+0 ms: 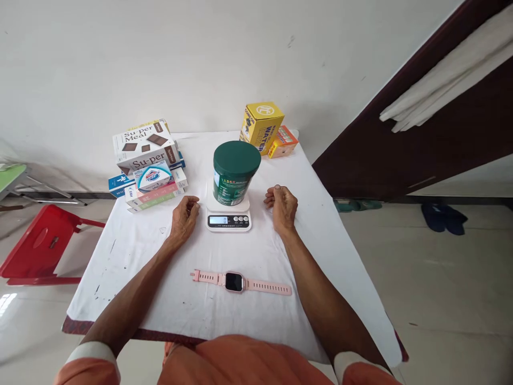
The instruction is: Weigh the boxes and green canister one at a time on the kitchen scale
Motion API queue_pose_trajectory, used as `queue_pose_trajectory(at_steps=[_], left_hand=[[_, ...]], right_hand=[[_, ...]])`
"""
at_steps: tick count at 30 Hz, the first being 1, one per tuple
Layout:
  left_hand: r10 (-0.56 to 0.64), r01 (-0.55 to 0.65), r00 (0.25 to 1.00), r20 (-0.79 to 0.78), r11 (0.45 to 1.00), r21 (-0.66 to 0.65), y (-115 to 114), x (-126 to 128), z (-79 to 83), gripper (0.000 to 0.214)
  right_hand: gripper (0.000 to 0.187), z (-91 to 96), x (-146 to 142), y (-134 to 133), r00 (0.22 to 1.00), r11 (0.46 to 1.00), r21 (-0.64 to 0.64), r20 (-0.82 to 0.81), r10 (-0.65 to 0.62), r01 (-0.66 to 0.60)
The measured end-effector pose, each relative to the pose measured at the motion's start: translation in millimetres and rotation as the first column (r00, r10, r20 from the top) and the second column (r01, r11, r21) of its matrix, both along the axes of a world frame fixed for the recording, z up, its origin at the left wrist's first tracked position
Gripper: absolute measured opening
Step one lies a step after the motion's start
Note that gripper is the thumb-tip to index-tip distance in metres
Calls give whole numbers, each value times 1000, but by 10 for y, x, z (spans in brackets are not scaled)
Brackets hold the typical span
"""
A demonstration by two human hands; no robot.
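A green plastic tub [235,174] with a dark green lid stands upright on a white kitchen scale [229,221]. The scale's lit display appears to show 0. To its left, my left hand [185,218] rests on the cloth with its fingers curled together, apart from the scale. My right hand [284,207] lies to the right of the tub, its fingers loosely curled in and nothing visible in them. Nearer to me, between my forearms, a pink smartwatch [234,282] is laid out flat with its strap open and its screen dark.
Stacked boxes stand at the back left, among them a Su-per Meal box [144,147] and a soap box [153,176]. A yellow box [261,127] and an orange box [282,142] stand near the wall. A red chair [38,243] is left of the white-covered table [160,302].
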State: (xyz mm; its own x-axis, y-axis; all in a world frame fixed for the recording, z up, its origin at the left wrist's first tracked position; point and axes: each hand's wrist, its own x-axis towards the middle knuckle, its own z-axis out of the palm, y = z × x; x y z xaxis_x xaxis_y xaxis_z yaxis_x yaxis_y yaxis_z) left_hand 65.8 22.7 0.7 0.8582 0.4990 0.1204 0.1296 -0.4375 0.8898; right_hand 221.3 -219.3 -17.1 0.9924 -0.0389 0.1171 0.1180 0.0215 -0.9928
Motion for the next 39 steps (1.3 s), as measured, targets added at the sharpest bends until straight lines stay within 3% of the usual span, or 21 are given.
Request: queue_pose_trajectory(at_steps=[5,9,12,14,17,19,24,29,31,34,36,39], left_hand=[[30,-20,998,56,985,-169,-4,36,114,36],[21,2,995,97,972,-233,-78,17,411,48],[-5,26,984,177,992,-120,-213,55,656,67],[-36,32,973,229,999,21,-329,157,750,93],[-46,-12,961,272,979,205,-504,395,750,130],[-18,-59,954,301,967,247,-605,553,696,138],[98,-169,943,319,964,204,-768,759,623,118],[133,-205,944,303,954,220,-723,803,754,85],[84,-148,947,309,971,188,-656,828,871,82],[-136,125,941,309,991,55,-591,882,1124,78],[-289,320,904,316,946,-49,-610,923,1317,75],[-370,436,855,362,892,-116,-729,996,1557,78]], right_hand=[[44,18,-11,-24,1000,1000,-10,-2,10,-10],[42,53,-34,-33,1000,999,-27,-2,20,-20],[42,57,-36,-33,1000,999,-40,6,28,-28],[43,50,-30,-31,999,998,-45,12,33,-32],[46,42,-22,-32,999,998,-50,3,34,-34],[46,49,-21,-40,999,997,-63,-1,39,-39],[42,98,-23,-61,998,993,-95,16,66,-64],[43,132,-16,-61,998,995,-83,5,61,-60],[42,136,-10,-63,998,995,-77,4,67,-67],[39,145,-1,-73,997,994,-78,5,78,-78],[37,149,4,-79,997,993,-85,9,77,-76],[39,139,17,-75,998,993,-110,26,52,-49]])
